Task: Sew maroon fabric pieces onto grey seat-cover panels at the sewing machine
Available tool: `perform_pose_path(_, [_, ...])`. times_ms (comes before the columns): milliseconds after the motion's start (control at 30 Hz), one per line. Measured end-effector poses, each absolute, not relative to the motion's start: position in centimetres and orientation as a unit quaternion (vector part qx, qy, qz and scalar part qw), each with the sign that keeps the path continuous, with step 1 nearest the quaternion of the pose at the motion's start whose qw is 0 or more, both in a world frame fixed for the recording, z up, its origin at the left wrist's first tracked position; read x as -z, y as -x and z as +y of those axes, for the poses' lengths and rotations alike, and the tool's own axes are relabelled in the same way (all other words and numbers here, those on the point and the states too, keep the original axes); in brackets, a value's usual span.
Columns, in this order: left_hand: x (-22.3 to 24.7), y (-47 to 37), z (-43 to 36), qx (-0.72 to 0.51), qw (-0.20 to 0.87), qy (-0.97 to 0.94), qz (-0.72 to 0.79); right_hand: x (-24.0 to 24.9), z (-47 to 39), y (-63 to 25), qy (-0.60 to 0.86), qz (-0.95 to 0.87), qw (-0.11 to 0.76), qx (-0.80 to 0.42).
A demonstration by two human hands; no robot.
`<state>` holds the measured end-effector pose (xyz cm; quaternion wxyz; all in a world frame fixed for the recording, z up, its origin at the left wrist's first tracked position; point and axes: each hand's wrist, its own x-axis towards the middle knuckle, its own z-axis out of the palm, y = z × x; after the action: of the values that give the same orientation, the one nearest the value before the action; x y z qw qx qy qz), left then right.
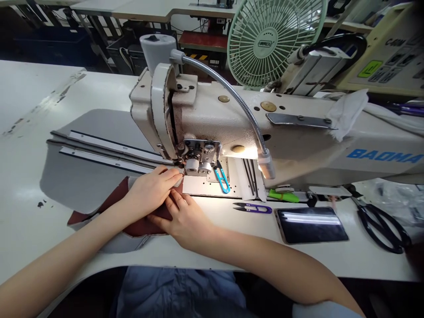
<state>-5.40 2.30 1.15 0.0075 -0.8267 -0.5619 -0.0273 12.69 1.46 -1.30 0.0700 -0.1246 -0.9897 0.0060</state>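
A grey fabric piece with a dark red underside (145,226) lies folded on the white table, its edge at the presser area of a sewing machine (194,164). My left hand (153,189) is closed on the piece, its fingers together close to the needle area. The thumb side and the fabric under those fingers are partly hidden. My right hand (190,221) rests on the dark red side, fingers apart and stretched toward the left fingertips, thumb spread to the left. Left of the machine, two white strips (99,157) with dark edges run along the grey piece (66,176).
Blue thread snips (222,179) lie on the machine bed. Purple snips (253,208), a phone (311,225) and black-handled scissors (380,225) are to the right. A bendable lamp (266,164) lights the bed. Behind the machine stands a green fan (265,44).
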Motion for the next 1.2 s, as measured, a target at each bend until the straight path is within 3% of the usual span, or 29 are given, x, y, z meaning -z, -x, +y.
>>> perform_pose_path(233, [-2.1,5.8,5.0,-0.018,-0.071,0.799,-0.597,0.9,2.7,-12.4,0.132,-0.989,0.053,-0.043])
perform_pose_path(967, [-3.5,3.6,5.9,-0.074,-0.022,0.8,-0.594,2.5,4.7,-11.5,0.169,-0.977,0.11,-0.066])
perform_pose_path(1100, [-4.7,4.2,4.9,-0.063,-0.022,0.814,-0.578,1.3,5.1,-11.8,0.185,-0.97,0.107,-0.117])
perform_pose_path(1200, [-6.3,5.2,2.2,-0.039,0.004,0.822,-0.568,-1.2,4.6,-12.9,0.168,-0.953,0.075,-0.24])
